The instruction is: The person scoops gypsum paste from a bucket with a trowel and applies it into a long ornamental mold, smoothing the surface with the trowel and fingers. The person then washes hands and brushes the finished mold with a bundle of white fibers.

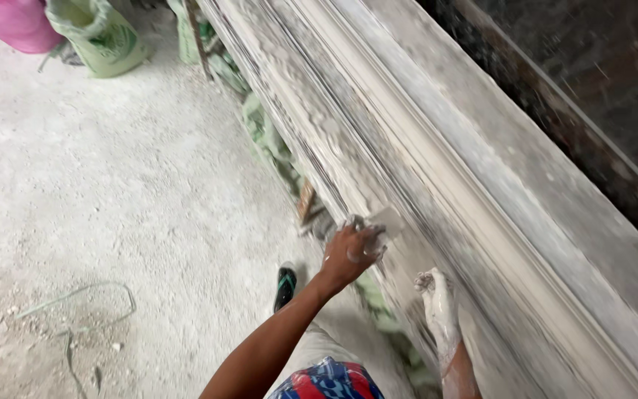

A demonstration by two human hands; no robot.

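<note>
Two hands are pressed against a long, ridged plaster moulding [437,185] on the bench: a flat pale scraper [384,219] is gripped by the left hand [350,253], while the plaster-caked right hand [437,307] is laid with fingers loosely curled.

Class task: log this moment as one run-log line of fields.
left hand: presses flat scraper on plaster moulding | right hand: plaster-coated, against moulding's lower edge | floor: dusty, green sack
</note>
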